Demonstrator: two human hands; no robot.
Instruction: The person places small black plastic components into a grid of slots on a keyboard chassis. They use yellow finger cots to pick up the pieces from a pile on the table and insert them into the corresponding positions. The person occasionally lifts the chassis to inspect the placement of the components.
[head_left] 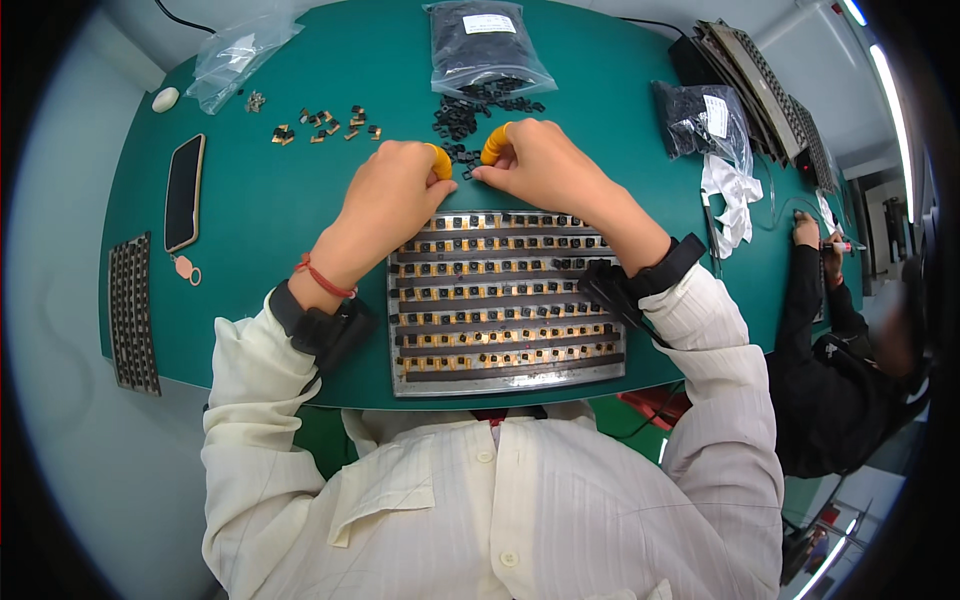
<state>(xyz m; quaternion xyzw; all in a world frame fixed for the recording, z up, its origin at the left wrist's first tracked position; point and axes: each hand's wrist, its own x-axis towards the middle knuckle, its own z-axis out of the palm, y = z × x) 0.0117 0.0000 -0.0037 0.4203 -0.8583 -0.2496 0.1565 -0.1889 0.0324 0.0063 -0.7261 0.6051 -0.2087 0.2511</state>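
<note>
While reaching past the metal tray (505, 385) at the near edge of the green worktop (350, 60), apparently picking among small black pieces (462, 156) just beyond, close to the tray's 12 o'clock. Holding left hand (393, 178) at 11 o'clock and right hand (545, 163) past 12, narrowly apart, with yellow finger covers (494, 145) on and fingers curled as if to pinch; cannot tell whether gripping a piece, fingertips being partly hidden. Probably singling out or turning pieces at this step; calling next, by judgement, for a light, exact pinch on one piece without disturbing neighbours.

In the tray, count seven rows of gold-coloured parts with black tops, divided by dark strips. Farther out at 12, see a clear bag (455, 55) full of dark contents, with a black heap (457, 118) by its mouth. Toward 1:30, find a second bag (685, 128), also well filled, and a stack of trays (748, 90) beyond. Toward 10:30, note scattered black-and-gold pieces (325, 122), then a crumpled bag (235, 65), seemingly empty. At 9, see another tray (150, 300) bearing rows of small parts.
</note>
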